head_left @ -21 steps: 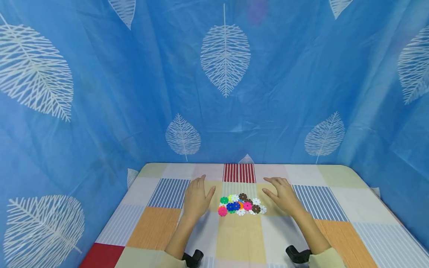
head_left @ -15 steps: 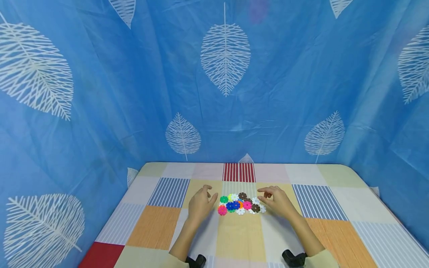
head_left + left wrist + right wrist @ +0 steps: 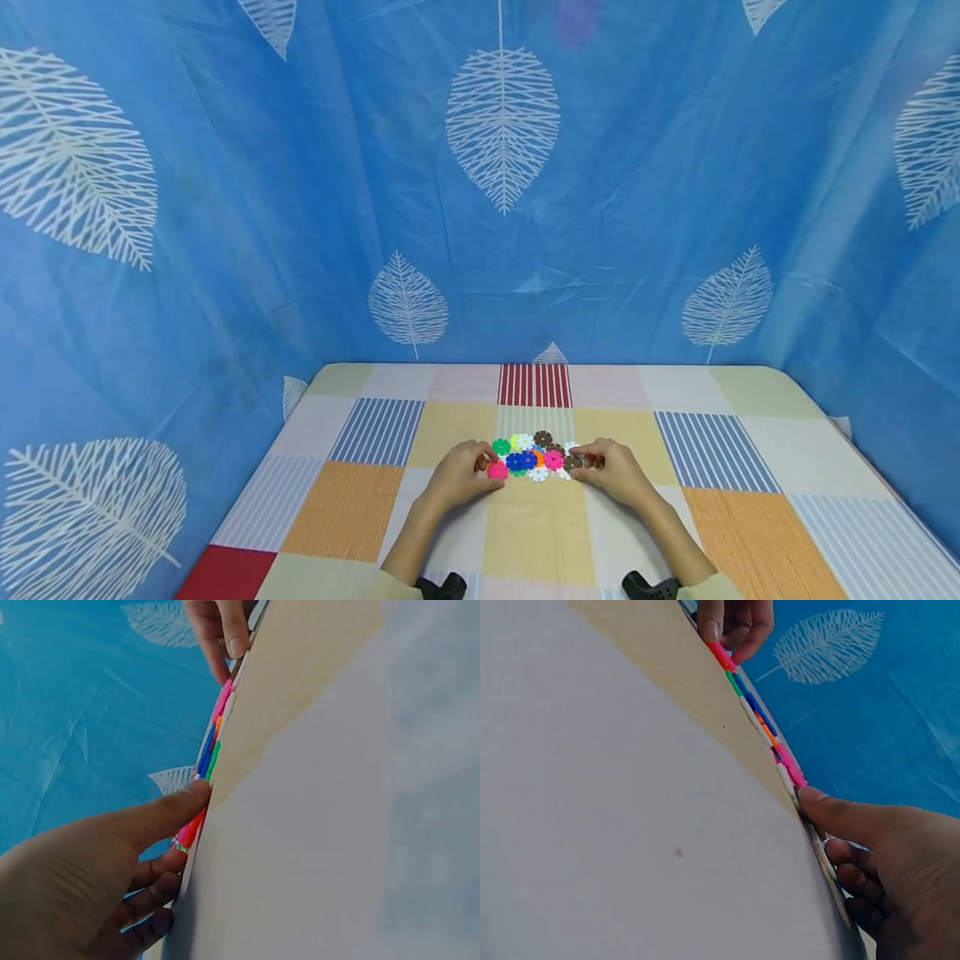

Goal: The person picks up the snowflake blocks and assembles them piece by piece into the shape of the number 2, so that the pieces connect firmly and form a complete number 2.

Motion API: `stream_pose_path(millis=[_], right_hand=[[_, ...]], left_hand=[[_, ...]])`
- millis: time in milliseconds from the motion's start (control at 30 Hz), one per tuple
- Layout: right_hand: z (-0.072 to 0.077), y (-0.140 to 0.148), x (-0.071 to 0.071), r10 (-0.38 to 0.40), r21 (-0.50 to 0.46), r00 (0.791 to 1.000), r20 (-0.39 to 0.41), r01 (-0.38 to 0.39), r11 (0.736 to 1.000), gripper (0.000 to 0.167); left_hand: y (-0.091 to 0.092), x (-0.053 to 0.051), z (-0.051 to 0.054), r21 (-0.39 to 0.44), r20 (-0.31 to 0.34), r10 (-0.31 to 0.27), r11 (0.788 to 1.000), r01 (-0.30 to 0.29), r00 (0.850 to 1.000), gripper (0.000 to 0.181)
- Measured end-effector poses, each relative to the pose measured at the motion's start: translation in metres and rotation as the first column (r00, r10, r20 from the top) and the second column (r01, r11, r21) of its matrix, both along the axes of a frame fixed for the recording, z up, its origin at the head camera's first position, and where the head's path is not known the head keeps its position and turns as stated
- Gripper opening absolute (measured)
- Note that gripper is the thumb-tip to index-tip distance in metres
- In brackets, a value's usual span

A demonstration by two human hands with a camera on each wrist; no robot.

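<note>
A flat cluster of colourful plastic snowflake discs (image 3: 528,459) lies mid-table, several pieces overlapping. At its left end my left hand (image 3: 459,477) curls its thumb and fingers about a pink snowflake disc (image 3: 497,471). My right hand (image 3: 617,471) does likewise at the opposite end, thumb and index finger on either side of a brown snowflake disc (image 3: 573,462). In the left wrist view the left thumb (image 3: 196,789) lies against the edge of the discs. The right thumb (image 3: 812,796) touches the near edge in the right wrist view. Both hands are low at the tabletop; some discs are partly hidden by fingers.
A patchwork-patterned cloth covers the table (image 3: 538,533). Blue curtains (image 3: 600,208) with white leaf prints enclose the back and sides. Black wrist-camera mounts (image 3: 442,586) sit under both wrists.
Both hands have come down and inward from above the sides of the cluster to its ends. Their fingers have curled in round the outer discs. The cluster itself looks unmoved.
</note>
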State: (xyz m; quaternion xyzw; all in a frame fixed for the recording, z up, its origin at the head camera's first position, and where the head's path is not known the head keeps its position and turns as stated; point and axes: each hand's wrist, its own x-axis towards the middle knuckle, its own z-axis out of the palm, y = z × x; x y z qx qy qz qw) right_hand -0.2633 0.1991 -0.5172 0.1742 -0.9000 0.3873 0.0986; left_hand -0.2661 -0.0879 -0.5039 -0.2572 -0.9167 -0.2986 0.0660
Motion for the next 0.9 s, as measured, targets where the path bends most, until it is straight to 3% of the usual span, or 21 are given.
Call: stream_pose_path(millis=[233,500,600,767,900], right_hand=[[-0.004,-0.001,0.0,-0.04,-0.063,0.999,-0.017,0.039,0.997,0.026],[-0.009,0.002,0.002,-0.049,-0.132,0.998,0.043,0.054,0.99,0.026],[-0.01,0.002,0.003,-0.036,-0.182,0.997,0.069,0.048,0.982,0.024],[-0.011,0.001,0.001,-0.002,-0.237,0.999,0.049,0.014,0.971,0.021],[-0.006,-0.002,-0.001,0.035,-0.333,0.999,0.009,-0.03,0.942,0.017]], left_hand=[[-0.002,-0.004,-0.007,0.123,0.06,-0.022,0.992,0.015,0.998,0.035],[-0.001,-0.005,-0.01,0.277,0.115,-0.044,0.961,0.011,0.992,0.017],[-0.001,-0.004,-0.01,0.347,0.165,-0.069,0.938,0.007,0.984,0.009],[0.003,-0.002,-0.003,0.453,0.298,-0.081,0.889,-0.066,0.951,0.019],[0.011,0.003,0.014,0.494,0.322,-0.085,0.865,-0.09,0.943,0.015]])
